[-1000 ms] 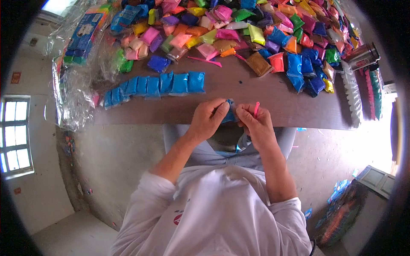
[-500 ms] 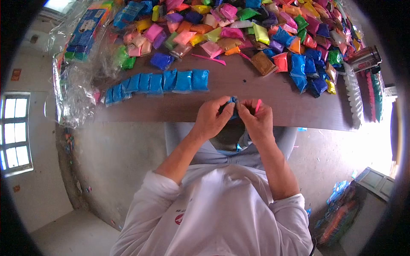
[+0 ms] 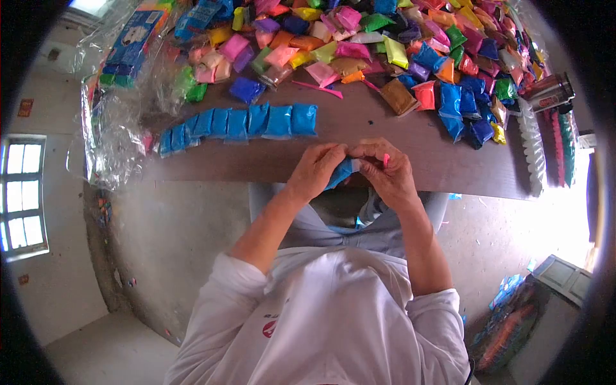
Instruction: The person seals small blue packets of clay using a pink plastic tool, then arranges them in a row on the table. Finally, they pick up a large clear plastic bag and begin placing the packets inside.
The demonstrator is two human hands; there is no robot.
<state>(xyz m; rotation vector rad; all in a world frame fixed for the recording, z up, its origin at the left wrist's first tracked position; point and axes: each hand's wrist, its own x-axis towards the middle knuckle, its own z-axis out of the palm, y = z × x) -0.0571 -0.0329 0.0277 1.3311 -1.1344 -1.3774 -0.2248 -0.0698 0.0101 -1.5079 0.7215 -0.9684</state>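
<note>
Both of my hands meet at the near edge of the brown table. My left hand and my right hand pinch a small blue packet between them. The packet hangs down between the two thumbs. A thin pink stick is tucked in the fingers of my right hand. Just beyond my hands lies a row of several blue packets, laid side by side.
A big heap of coloured packets covers the far half of the table. Clear plastic wrapping spills over the left end. A metal can and a white tray sit at the right end. A loose pink stick lies near the heap.
My hands have shifted slightly and turned the blue packet, which now points down between them. The pink stick shows less above my right fingers.
</note>
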